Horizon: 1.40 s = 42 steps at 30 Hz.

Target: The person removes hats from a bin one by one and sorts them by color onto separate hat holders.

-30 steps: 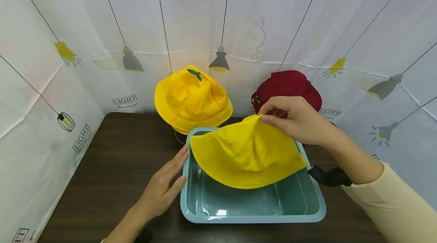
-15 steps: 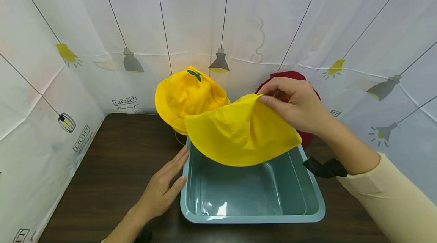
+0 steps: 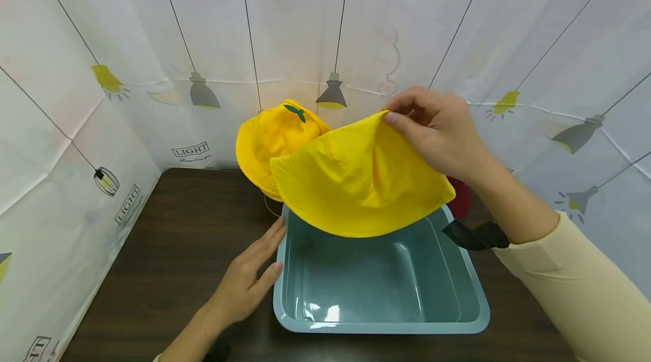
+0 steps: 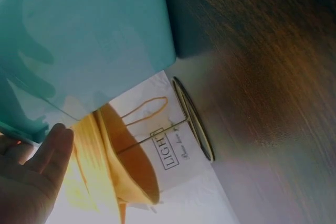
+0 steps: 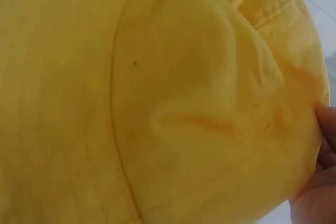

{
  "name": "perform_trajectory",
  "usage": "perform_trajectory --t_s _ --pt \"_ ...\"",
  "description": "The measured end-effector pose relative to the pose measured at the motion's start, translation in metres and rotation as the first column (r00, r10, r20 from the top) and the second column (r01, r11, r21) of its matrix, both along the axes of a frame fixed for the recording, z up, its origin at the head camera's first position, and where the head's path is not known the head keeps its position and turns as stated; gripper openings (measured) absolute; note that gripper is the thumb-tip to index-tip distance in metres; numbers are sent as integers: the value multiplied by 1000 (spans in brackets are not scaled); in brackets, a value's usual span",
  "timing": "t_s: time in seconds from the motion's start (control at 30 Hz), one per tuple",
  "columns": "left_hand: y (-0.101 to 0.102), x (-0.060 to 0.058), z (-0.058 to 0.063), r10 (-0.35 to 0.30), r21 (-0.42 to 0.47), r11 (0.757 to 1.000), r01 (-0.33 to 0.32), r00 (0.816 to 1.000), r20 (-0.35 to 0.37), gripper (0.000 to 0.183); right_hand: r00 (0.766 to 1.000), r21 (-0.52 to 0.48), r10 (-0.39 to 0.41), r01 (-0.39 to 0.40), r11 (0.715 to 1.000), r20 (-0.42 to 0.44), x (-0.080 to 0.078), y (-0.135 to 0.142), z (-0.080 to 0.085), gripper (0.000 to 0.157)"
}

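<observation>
My right hand point(image 3: 439, 133) pinches the top of a yellow bucket hat point(image 3: 356, 181) between thumb and fingers. The hat hangs brim down above the back part of a blue-grey plastic basin point(image 3: 381, 328). In the right wrist view the hat's yellow cloth point(image 5: 184, 103) fills most of the picture, with fingertips point(image 5: 328, 124) at its right edge. My left hand point(image 3: 244, 280) rests against the basin's left rim, its fingers straight. In the left wrist view that hand point(image 4: 37, 177) is beside the basin wall point(image 4: 94, 40).
Behind the basin, a second yellow hat point(image 3: 285, 136) with a green leaf sits on a wire stand with a round base point(image 4: 194, 121). A dark red hat point(image 3: 460, 198) is mostly hidden behind my right hand and the held hat. A patterned white curtain point(image 3: 285, 23) encloses the dark wooden table point(image 3: 203, 221).
My right hand has raised the yellow bucket hat up and back out of the basin. The held hat now covers part of the hat behind. My left hand stays at the rim.
</observation>
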<state>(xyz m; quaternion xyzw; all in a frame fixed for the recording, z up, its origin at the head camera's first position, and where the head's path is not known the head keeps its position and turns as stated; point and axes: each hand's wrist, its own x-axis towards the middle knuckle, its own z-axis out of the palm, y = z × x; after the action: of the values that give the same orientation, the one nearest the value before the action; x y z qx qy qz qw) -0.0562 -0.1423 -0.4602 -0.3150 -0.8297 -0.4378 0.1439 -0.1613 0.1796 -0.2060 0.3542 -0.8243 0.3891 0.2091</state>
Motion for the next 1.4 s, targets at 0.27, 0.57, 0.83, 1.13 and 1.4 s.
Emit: perform_trajectory --t_s 0.27,0.57,0.83,1.13,1.4 --pt "-1 1 2 8 -3 1000 -8 1000 -9 62 998 -86 -70 69 994 -5 -9 -16 20 11" --pt "0 -1 1 -5 -4 1000 5 1000 -5 64 989 -134 -142 135 982 -44 -27 -27 41 18" --pt "0 -1 1 2 -1 1000 -2 1000 2 63 980 -190 -200 196 962 -2 -45 -42 55 17" --pt "0 2 0 8 11 1000 -8 1000 7 62 984 -330 -163 176 927 67 -60 -61 53 12" --pt "-2 5 1 19 14 1000 -19 1000 17 62 988 -329 -147 157 931 54 -71 -80 35 15"
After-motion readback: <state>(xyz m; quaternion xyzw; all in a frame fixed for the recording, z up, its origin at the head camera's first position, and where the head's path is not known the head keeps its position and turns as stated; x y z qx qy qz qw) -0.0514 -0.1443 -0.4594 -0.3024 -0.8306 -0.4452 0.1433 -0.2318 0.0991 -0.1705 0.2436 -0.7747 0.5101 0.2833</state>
